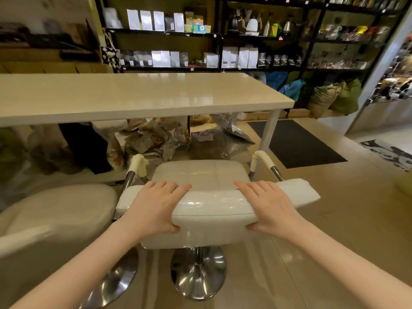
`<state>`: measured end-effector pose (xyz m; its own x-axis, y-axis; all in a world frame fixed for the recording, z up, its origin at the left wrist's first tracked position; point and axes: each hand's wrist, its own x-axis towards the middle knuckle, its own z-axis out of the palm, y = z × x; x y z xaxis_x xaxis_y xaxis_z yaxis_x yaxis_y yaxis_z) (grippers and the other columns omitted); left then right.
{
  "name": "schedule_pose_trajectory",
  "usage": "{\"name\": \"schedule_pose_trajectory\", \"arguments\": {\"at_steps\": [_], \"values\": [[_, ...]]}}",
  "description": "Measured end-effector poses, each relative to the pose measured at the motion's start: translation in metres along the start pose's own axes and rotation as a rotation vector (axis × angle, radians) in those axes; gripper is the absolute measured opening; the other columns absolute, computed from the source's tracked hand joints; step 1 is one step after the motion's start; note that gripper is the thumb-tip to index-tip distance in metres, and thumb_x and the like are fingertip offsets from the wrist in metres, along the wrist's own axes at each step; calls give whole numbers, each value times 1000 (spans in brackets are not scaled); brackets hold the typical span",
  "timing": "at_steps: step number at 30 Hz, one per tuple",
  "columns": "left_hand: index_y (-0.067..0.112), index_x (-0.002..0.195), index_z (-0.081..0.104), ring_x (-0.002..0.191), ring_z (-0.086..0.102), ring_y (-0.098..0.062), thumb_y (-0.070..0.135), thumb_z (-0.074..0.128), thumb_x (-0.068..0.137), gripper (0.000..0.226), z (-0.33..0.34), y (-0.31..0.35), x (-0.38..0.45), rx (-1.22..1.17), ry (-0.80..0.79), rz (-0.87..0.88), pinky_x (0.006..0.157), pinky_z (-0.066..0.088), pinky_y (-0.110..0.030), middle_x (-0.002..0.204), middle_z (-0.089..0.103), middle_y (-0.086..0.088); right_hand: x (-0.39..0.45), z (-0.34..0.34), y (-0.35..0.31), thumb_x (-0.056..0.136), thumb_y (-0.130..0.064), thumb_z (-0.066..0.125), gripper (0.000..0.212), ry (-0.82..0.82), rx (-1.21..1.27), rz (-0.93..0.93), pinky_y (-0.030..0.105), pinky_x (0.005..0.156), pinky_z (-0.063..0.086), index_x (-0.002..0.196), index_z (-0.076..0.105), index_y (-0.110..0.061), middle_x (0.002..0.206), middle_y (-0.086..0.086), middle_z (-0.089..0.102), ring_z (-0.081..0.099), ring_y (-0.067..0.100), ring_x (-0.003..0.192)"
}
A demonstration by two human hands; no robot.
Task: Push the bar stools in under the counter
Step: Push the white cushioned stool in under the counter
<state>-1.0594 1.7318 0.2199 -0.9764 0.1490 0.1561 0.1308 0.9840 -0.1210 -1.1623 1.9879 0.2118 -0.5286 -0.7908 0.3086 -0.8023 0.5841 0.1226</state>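
A white padded bar stool (200, 175) with chrome arms and a round chrome base stands in front of the cream counter (138, 97), its seat short of the counter's front edge. My left hand (153, 206) and my right hand (269, 204) both grip the top of its backrest, fingers over the front, thumbs behind. A second white stool (55, 210) stands close on the left, also out from the counter.
Foil bags and sacks (156, 139) lie on the floor under the counter. The counter's white leg (270, 128) stands just right of the stool's arm. A dark mat (296, 141) lies on the floor to the right. Shelves of goods (223, 41) line the back wall.
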Motion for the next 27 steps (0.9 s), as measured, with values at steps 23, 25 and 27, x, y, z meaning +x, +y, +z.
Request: {"name": "schedule_pose_trajectory", "arguments": {"at_steps": [23,25,27], "values": [[23,110,57,81,62,-15,55,81,45,76,2,-20,20,-98,101,-13,70,43,-29,91,66,7,19,24,16,37,-31,91,81,151,119,17,27,75,31,109,59,-11,94,3,64,58,23,82],[23,109,57,80,62,-16,54,82,45,76,5,-29,14,-99,99,-35,70,43,-29,90,66,6,29,28,6,36,-30,91,81,164,125,5,28,74,30,108,59,-11,93,3,64,58,24,81],[22,109,58,80,62,-17,52,84,45,76,8,-40,4,-96,97,-74,71,42,-28,90,66,6,41,33,-6,37,-27,91,81,165,133,-27,29,74,31,109,58,-11,94,3,64,58,23,82]]}}
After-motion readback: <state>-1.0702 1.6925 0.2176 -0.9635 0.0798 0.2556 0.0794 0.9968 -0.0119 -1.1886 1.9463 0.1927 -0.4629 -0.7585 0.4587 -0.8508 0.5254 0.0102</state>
